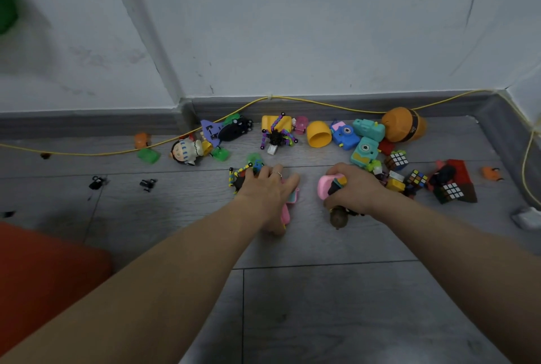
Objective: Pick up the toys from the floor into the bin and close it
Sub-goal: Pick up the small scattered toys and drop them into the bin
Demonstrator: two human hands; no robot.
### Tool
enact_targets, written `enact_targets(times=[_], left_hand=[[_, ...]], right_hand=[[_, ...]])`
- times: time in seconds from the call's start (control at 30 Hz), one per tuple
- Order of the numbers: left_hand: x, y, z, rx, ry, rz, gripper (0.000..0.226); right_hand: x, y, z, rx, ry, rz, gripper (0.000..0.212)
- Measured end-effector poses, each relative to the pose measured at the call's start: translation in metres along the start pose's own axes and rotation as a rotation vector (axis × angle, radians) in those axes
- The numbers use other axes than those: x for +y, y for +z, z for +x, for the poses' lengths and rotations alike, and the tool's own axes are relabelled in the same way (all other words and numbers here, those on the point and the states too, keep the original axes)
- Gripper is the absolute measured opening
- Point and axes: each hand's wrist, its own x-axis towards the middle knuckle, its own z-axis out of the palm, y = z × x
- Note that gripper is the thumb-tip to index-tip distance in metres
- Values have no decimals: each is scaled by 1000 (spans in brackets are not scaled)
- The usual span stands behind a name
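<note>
On a grey plank floor below a pale wall, two bare forearms reach forward from the bottom of the view; a red-orange bin fills the lower left corner, its opening out of view; the left hand lies palm down with fingers spread over pink toys and a beaded black toy; the right hand curls closed around a pink toy and a dark figure; along the skirting lie scattered toys: an orange ball, teal and blue toy cameras, a yellow cup, a doll, small puzzle cubes; a thin yellow cord trails above them.
</note>
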Motion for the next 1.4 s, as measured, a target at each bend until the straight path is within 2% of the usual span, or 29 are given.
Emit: enact_targets(times=[0.2, 0.27, 0.37, 0.47, 0.53, 0.77, 1.1, 1.23, 1.4], left_hand=[[-17, 8, -17, 135, -2, -5, 101], [-24, 10, -23, 143, -21, 0, 106], [-31, 12, -27, 29, -57, 12, 116], [-31, 12, -26, -124, -127, -97, 113], [-29, 11, -25, -154, -155, -170, 111], [-34, 17, -25, -85, -122, -218, 109], [-33, 15, -35, -130, -75, -225, 112], [-38, 8, -44, -67, -74, -207, 104], [-54, -13, -61, 42, -55, -255, 97]], right_hand=[[-24, 10, -2, 54, -30, 46, 63], [-32, 14, -4, 58, -36, 95, 61], [-38, 16, -6, 42, -30, 109, 61], [-39, 17, -6, 33, -7, 128, 64], [-38, 18, -6, 37, 2, 139, 65], [-35, 18, -11, 24, 17, 157, 66], [-55, 26, -15, 28, 17, 284, 59], [-66, 26, -19, 18, 8, 336, 58], [-88, 25, -26, 81, -17, 481, 67]])
